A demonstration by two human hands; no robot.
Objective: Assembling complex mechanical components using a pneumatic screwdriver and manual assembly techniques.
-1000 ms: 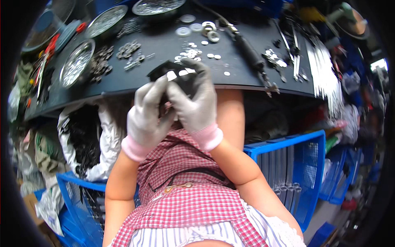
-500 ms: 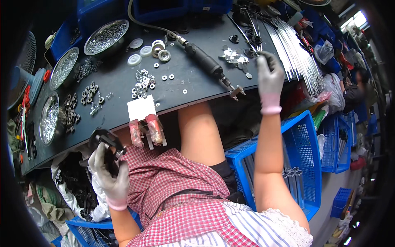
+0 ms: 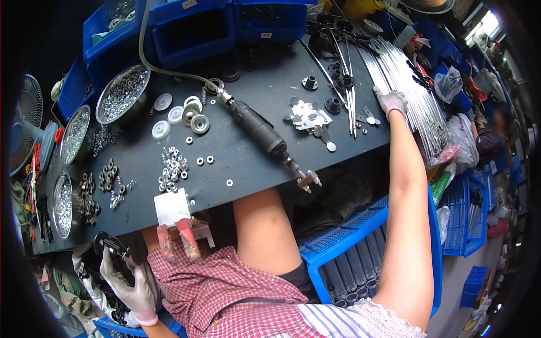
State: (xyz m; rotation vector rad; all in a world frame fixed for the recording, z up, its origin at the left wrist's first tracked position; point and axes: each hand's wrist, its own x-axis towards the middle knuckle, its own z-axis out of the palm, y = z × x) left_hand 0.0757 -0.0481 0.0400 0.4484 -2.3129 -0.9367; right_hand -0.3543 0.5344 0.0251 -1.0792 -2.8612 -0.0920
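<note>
In my gloved left hand (image 3: 132,290), low on the left beyond the bench edge, is a black plastic part (image 3: 111,244) with a rounded end. Its fingers close round the part and hide much of it. My gloved right hand (image 3: 393,102) reaches far over the bench to a bundle of thin silvery metal rods (image 3: 420,107). The fingers bend onto the rods at the bundle's left edge; their tips are partly hidden. Left of that hand are several more rods (image 3: 351,110) with black flanged caps (image 3: 333,105) by them.
A black power screwdriver (image 3: 256,127) with a hose lies across the bench (image 3: 248,177). Metal bowls (image 3: 121,96) of small parts stand at left, beside loose washers (image 3: 172,169) and springs. A white-topped fixture (image 3: 172,207) sits at the front edge. A blue crate (image 3: 315,270) holds dark tubes.
My right hand has moved right and away, from near the black caps to the rod bundle. My left hand still holds the black part, now lower and farther left. The view has shifted.
</note>
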